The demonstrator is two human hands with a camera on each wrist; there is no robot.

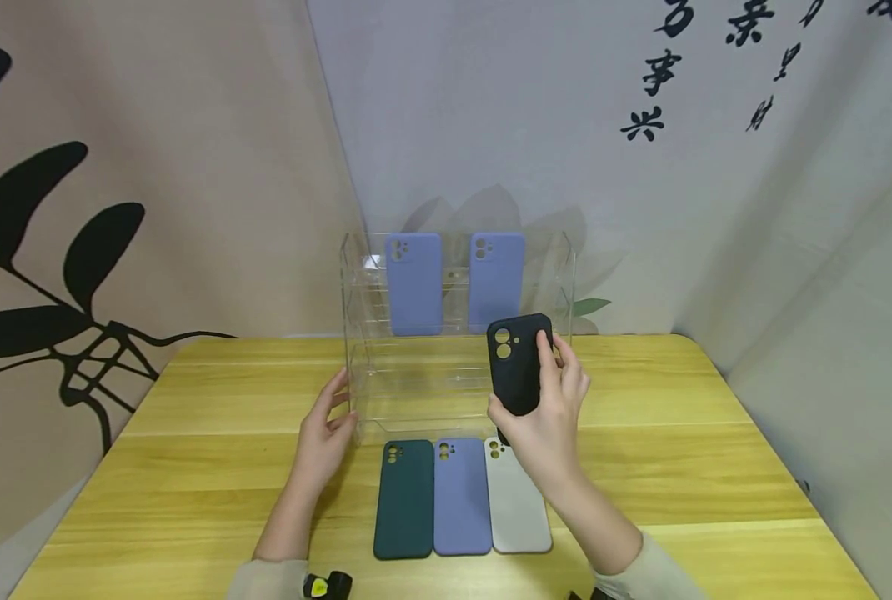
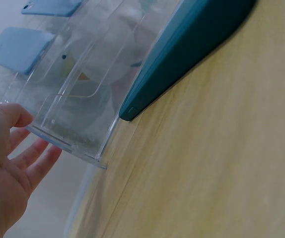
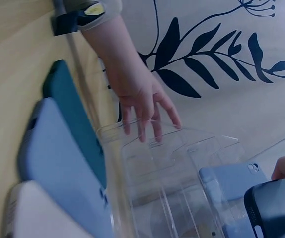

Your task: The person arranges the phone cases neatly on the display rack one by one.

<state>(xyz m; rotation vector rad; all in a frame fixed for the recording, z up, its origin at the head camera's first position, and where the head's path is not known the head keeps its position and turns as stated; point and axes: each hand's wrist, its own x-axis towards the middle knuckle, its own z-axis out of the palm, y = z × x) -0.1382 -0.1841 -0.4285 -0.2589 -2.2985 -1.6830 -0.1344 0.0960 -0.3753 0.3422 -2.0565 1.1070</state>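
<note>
In the head view my right hand (image 1: 554, 417) pinches a black phone case (image 1: 517, 367) between thumb and fingers, in front of the right half of a clear acrylic display rack (image 1: 416, 425). Against the rack's left side rest the fingertips of my left hand (image 1: 326, 442), fingers fairly straight and spread. The left wrist view shows this hand (image 2: 13, 163) at the rack's edge. Two lavender phone cases, one on the left (image 1: 416, 287) and one on the right (image 1: 495, 279), stand on the upper tier. Part of the right one is hidden behind the black case.
Before the rack a dark green case (image 1: 404, 500), a lavender case (image 1: 462, 500) and a white case (image 1: 519, 508) lie side by side on the wooden table (image 1: 191, 500). My right hand and wrist cover part of the white one. A patterned curtain (image 1: 228, 167) hangs behind.
</note>
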